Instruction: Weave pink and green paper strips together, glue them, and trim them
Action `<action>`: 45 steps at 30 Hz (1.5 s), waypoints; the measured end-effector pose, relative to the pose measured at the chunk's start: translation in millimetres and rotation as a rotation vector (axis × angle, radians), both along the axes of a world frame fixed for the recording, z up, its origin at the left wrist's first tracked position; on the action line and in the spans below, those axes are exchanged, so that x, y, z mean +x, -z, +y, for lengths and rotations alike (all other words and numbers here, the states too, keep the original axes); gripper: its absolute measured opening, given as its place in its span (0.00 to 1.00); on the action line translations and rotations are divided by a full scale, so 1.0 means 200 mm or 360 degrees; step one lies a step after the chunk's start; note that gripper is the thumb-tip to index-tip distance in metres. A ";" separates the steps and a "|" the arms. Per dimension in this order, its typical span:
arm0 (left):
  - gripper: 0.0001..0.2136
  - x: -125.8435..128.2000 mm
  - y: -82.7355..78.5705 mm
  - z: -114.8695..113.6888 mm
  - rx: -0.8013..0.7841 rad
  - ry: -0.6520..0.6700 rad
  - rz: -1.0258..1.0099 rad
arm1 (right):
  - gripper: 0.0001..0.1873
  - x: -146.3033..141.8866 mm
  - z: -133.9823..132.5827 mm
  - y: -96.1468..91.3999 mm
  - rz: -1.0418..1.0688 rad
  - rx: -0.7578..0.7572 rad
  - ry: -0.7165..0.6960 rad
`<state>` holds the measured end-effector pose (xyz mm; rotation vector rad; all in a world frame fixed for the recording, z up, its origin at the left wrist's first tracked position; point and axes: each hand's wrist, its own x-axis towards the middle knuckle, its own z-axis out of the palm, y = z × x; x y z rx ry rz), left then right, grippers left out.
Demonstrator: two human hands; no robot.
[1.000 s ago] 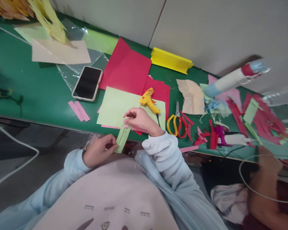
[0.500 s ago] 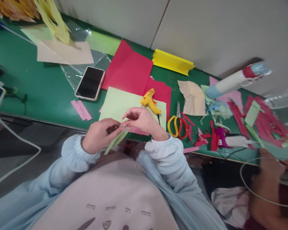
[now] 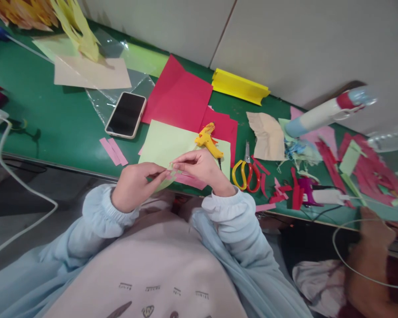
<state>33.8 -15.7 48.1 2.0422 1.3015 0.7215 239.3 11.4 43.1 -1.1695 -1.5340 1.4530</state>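
We see the left hand [image 3: 132, 185] and the right hand [image 3: 199, 170] meeting over the near edge of the green-topped table [image 3: 53, 119], fingertips almost touching. Between them sits a pale green paper strip [image 3: 164, 180]. The thumb and forefinger of each hand are pinched on its upper end, and the rest slopes down towards the left hand's palm and the person's chest. The strip is off the table, just in front of a large pale green paper sheet [image 3: 162, 143] that lies flat beyond the knuckles. A pink paper strip [image 3: 189, 181] lies under the right hand at the table edge. A small yellow glue gun [image 3: 208, 139] rests on the far right corner of the green sheet, just beyond the right hand. Scissors with yellow and red handles [image 3: 247, 172] lie beside the right wrist. Red paper sheets [image 3: 179, 95] spread behind the green sheet, with a black-screened phone in a pale case [image 3: 126, 115] to their left and two short pink paper strips [image 3: 113, 151] near the left hand. At the far right, another person's hand [image 3: 373, 229] holds a thin white wire hoop [image 3: 334, 251].
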 end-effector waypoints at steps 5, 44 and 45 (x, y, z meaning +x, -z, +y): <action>0.14 0.00 -0.02 0.01 -0.0032 -0.0034 0.0003 | 0.10 0.01 0.00 0.00 -0.0015 -0.0015 -0.0019; 0.17 0.01 -0.02 0.05 -0.0448 -0.0158 -0.0154 | 0.16 -0.03 -0.02 0.01 -0.0020 -0.0165 0.0013; 0.17 0.01 -0.02 0.05 -0.0467 -0.0150 -0.0169 | 0.16 -0.03 -0.02 0.01 -0.0025 -0.0168 0.0014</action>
